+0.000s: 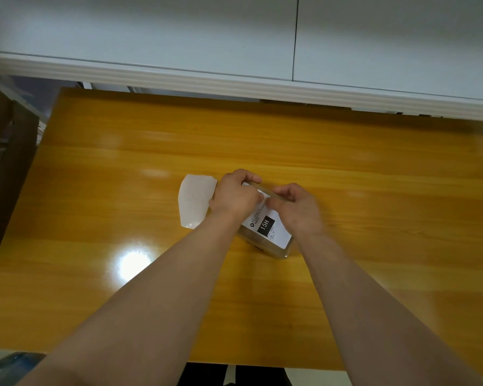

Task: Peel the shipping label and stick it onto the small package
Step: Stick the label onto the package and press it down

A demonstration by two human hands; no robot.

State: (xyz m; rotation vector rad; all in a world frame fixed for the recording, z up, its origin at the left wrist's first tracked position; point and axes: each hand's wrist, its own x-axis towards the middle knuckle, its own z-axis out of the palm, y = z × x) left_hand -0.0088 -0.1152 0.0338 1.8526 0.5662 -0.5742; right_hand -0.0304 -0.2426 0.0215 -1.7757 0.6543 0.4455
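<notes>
A small tan package [273, 250] lies on the wooden table [374, 176], angled toward the lower right. A white shipping label [268, 225] with a black "15H" block lies flat on its top face. My left hand [234, 195] grips the package's far left end, fingers curled over the edge. My right hand [299, 204] rests on the package's far right part, fingers bent down onto the label and slightly blurred. The label's far end is hidden under both hands. A white curled backing sheet [195, 201] lies on the table just left of my left hand.
A white wall with a moulded ledge [234, 82] runs behind the table. Dark brown furniture [6, 168] stands off the left edge. A blue object [9, 366] shows at the bottom left corner. A bright light glare [134, 263] sits on the tabletop.
</notes>
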